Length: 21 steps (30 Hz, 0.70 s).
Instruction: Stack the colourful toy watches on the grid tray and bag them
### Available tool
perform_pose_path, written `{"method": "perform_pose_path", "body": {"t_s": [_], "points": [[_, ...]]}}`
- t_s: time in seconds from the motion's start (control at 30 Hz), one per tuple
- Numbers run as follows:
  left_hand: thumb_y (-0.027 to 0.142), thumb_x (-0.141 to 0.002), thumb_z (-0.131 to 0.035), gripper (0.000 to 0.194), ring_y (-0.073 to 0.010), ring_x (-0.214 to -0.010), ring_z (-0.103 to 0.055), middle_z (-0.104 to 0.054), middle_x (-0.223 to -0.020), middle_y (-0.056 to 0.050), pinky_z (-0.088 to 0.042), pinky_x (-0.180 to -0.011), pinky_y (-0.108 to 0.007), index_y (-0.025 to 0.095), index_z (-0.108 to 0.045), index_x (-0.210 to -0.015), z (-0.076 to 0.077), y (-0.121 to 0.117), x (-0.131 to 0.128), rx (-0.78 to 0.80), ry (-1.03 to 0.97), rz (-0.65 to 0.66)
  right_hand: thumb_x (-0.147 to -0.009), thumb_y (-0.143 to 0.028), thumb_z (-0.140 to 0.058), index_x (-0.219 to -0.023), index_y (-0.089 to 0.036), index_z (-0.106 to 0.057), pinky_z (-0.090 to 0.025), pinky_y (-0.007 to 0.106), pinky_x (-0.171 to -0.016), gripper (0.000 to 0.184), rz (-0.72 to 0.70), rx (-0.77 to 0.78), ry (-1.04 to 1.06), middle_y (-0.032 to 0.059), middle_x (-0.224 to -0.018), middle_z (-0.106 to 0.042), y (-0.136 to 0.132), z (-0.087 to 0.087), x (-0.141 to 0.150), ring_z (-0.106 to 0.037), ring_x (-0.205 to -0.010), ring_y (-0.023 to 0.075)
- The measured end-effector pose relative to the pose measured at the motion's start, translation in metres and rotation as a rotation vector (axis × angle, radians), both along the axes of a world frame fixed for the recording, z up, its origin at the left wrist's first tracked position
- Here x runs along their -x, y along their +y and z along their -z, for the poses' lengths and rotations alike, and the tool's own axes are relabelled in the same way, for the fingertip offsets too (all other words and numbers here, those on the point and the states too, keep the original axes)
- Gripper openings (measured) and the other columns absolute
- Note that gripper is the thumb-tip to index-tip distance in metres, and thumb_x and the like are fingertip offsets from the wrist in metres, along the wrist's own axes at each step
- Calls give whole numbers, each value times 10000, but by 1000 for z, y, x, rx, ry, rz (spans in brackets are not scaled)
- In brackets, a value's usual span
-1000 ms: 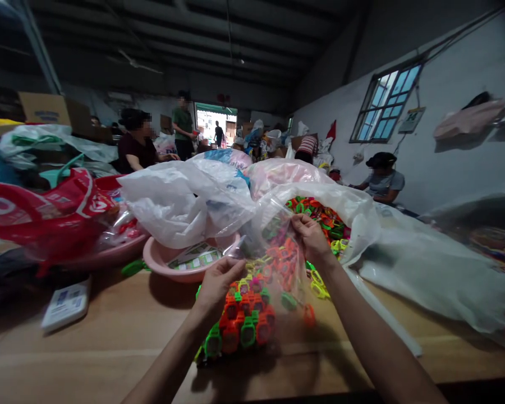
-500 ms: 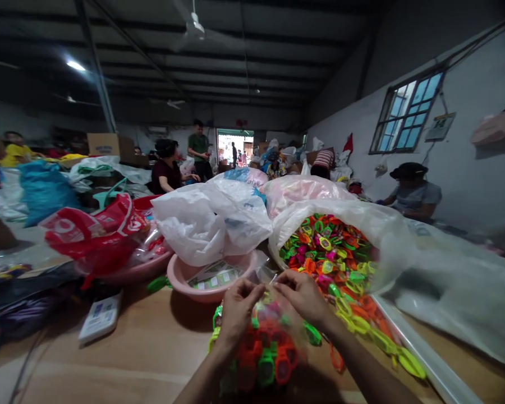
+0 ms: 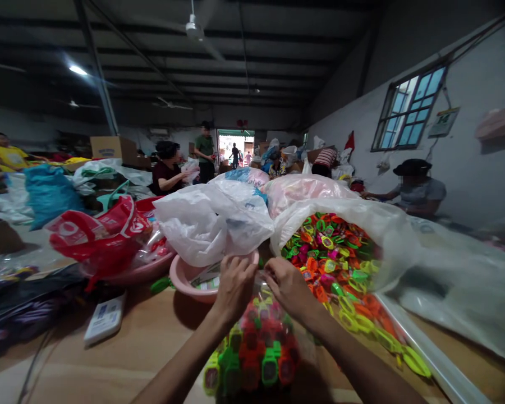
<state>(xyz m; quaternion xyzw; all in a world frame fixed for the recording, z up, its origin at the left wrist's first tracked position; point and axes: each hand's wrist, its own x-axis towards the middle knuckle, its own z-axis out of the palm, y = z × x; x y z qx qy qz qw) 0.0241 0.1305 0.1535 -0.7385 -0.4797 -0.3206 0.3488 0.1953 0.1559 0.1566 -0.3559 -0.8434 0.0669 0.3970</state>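
My left hand (image 3: 235, 289) and right hand (image 3: 287, 289) are gripping the neck of the clear bag (image 3: 292, 350) (fingertips hidden behind my knuckles), its toy watches (image 3: 252, 359) lying lengthwise toward 6 o'clock, both hands equally near.

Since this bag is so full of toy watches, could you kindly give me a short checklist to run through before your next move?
1. Left hand and right hand both at the top of the clear plastic bag: ok.
2. Toy watches inside the bag: ok.
3. Bag mouth closed: cannot tell, the hands hide it.
4. Wooden table free of strays: not ok, loose watches lie right of the bag.
5. Pink basin clear of the left hand: cannot tell.
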Motion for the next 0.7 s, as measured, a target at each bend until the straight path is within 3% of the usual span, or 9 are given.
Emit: {"method": "perform_pose_path", "body": {"t_s": [0.07,0.2,0.27,0.33,0.4,0.47,0.53,0.6,0.7], "points": [[117,-936,-684,146,-229,-819,-604,-708,-808,-34,-494,-837,-384,171,-743,-1058,-13,0,-3,-113,-33,93,-983,-127,-613,-1005,-176,-657,-496,371,-823,70,97,-168,1,86,-1000,-676,5,-9,6,-625,-944,257],[17,-899,-677,303,-203,-922,-625,-733,-891,-44,-486,-983,-391,158,-704,-1166,-39,-26,-9,-396,-186,305,-1037,-146,-540,-1148,-187,-657,-513,388,-857,166,160,-488,209,83,-1011,-678,14,-21,5,-610,-962,252],[-8,-871,-688,363,-196,-962,-645,-739,-926,-47,-465,-1062,-417,175,-708,-1184,-39,-36,1,-477,-223,304,-1063,-153,-508,-1211,-204,-650,-524,394,-923,211,187,-561,350,84,-1059,-688,19,-16,-3,-624,-1006,234],[32,-877,-702,362,-207,-1038,-662,-748,-1008,-63,-437,-1137,-455,216,-730,-1188,-26,-37,22,-509,-257,245,-1074,-203,-513,-1197,-214,-667,-527,421,-981,198,230,-531,469,94,-1096,-697,29,-2,-14,-637,-1056,233],[133,-910,-702,301,-246,-1180,-647,-743,-1148,-96,-403,-1196,-503,253,-757,-1180,-1,-29,47,-469,-410,145,-1036,-302,-599,-1115,-208,-695,-548,427,-951,156,263,-337,613,91,-1055,-703,41,20,-25,-650,-1013,236],[308,-864,-777,301,-283,-1207,-631,-725,-1198,-117,-426,-1164,-498,230,-773,-1155,27,-20,68,-280,-788,29,-925,-388,-746,-969,-200,-687,-564,345,-752,202,224,92,828,50,-895,-688,52,46,-31,-636,-812,197],[453,-707,-871,427,-244,-983,-647,-735,-1008,-81,-518,-966,-406,187,-780,-1028,55,-13,79,43,-1247,0,-799,-384,-861,-823,-204,-631,-435,239,-504,293,101,651,1040,-19,-693,-613,59,69,-31,-522,-579,127],[525,-587,-895,481,-166,-725,-575,-681,-763,-19,-500,-711,-308,165,-743,-866,76,-9,81,329,-1569,44,-724,-304,-907,-762,-207,-591,-302,184,-407,333,-27,1038,1156,-67,-583,-548,63,85,-27,-424,-473,78],[554,-511,-906,525,-95,-507,-446,-572,-569,41,-357,-494,-231,166,-673,-776,91,-3,78,530,-1762,153,-681,-195,-914,-817,-205,-624,-436,139,-487,321,-108,1139,1229,-73,-652,-633,65,96,-21,-529,-534,58]]}}
